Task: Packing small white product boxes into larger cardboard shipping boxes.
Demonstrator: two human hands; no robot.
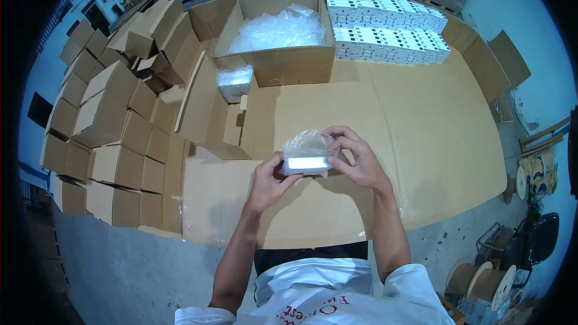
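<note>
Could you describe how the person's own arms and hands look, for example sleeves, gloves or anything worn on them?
Both forearms are bare from the short sleeves down. The left hand and the right hand wear no gloves, and no watch, ring or bracelet can be seen. The short sleeves belong to a white shirt with red lettering on the chest.

Small white box (306,164), flat and rectangular, lay level with its long side left-right, half inside a clear plastic bag (307,143). The bag was crumpled, its open mouth bunched up at the box's 12 o'clock. Both were held above the cardboard-covered surface (421,144), near its 6 o'clock edge.
</note>
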